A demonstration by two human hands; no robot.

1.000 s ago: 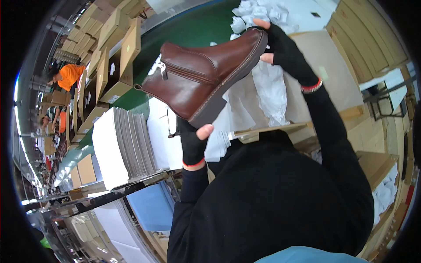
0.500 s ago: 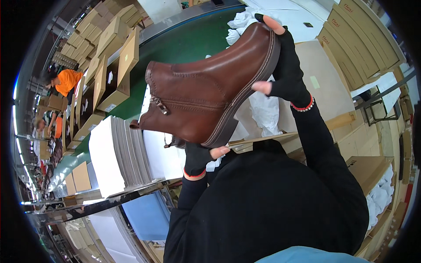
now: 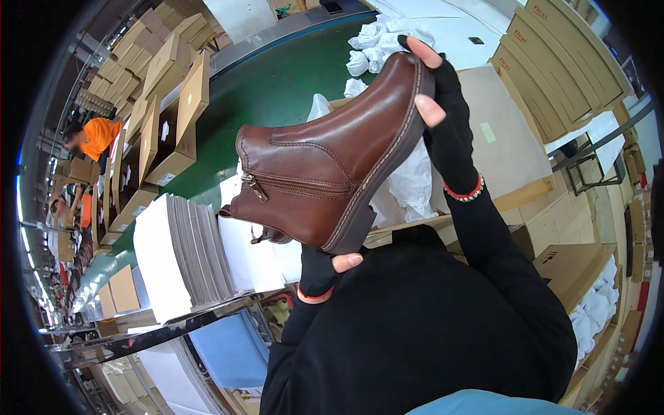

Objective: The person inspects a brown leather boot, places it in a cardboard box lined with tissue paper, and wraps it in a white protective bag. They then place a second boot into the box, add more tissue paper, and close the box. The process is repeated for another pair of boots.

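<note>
A brown leather ankle boot (image 3: 318, 159) is held up on its side, toe pointing to the upper right and its zipped side facing me. My right hand (image 3: 448, 104), in a black fingerless glove, grips the toe, with thumb and fingertips on the sole edge and upper. Under the heel, my left hand (image 3: 321, 271), gloved the same way, supports the boot; most of its fingers are hidden behind it. A small brown strap with a buckle (image 3: 268, 236) shows beneath the shaft; I cannot tell what it belongs to. Behind the boot, white tissue paper (image 3: 413, 181) lies in an open carton (image 3: 484, 124).
A stack of white sheets (image 3: 181, 256) stands at left beside a green conveyor belt (image 3: 277, 83). Open shoe boxes (image 3: 166, 138) line the belt. Crumpled paper (image 3: 380, 41) sits beyond the boot. Closed boxes (image 3: 553, 62) are piled at far right. Two people work at far left.
The boot has shifted slightly down and tilted a little, with both hands still on it. My right thumb has moved up along the sole toward the toe.
</note>
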